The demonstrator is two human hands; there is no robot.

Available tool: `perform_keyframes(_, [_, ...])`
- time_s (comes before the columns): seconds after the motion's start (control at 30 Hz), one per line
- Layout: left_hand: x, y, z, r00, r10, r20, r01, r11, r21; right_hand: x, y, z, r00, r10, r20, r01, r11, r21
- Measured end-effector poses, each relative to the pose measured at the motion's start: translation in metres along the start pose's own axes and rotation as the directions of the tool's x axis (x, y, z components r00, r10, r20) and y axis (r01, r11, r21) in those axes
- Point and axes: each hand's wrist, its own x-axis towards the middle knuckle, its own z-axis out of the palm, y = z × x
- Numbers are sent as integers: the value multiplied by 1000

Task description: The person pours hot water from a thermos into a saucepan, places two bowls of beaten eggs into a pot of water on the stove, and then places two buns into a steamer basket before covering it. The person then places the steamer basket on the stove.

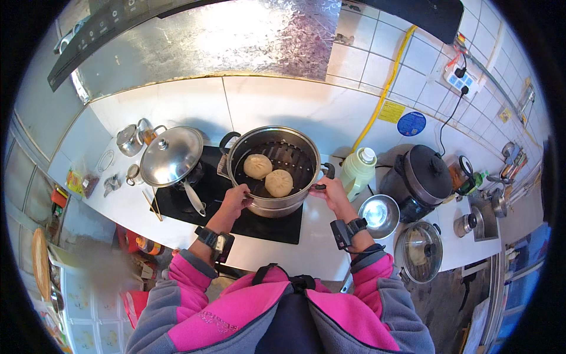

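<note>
A round metal steamer pot [277,207] stands on the black cooktop [289,232] in front of me. Two pleated steamed buns lie side by side on its perforated tray: one bun [257,166] at the left, the other bun [279,183] nearer to me. At the pot's near left rim, my left hand [236,199] is closed with its fingertips on the edge. My right hand [331,193] is closed at the right side, by the black handles. The undersides of both grips are hidden.
Left of the steamer sits a lidded wok [172,156] with a long handle. On the right are a pale green thermos [358,171], a metal bowl [379,216], a black electric cooker [425,176] and a glass-lidded pan [418,252] by the counter's front edge. A range hood hangs overhead.
</note>
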Motion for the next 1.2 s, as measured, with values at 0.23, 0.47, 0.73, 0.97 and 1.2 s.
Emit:
perform_keyframes(0.23, [11,-3,-3,1000,-7,-19,7,1000,23,7,1,5,1000,-25,11,25,1000,-16])
perform_keyframes(0.47, [12,-5,-7,1000,18,-14,-17,997,74,9,5,2,1000,11,20,-10,999,-32])
perform_keyframes(0.73, [-1,-18,-4,996,87,-12,-87,996,7,8,14,-4,997,76,7,-77,996,43])
perform_keyframes(0.97, [-50,-59,11,973,-109,201,72,980,184,-18,29,-4,998,61,-35,-60,998,20])
perform_keyframes(1.2, [-57,-93,70,841,-347,415,158,891,425,-71,48,-40,965,32,-261,-16,998,66])
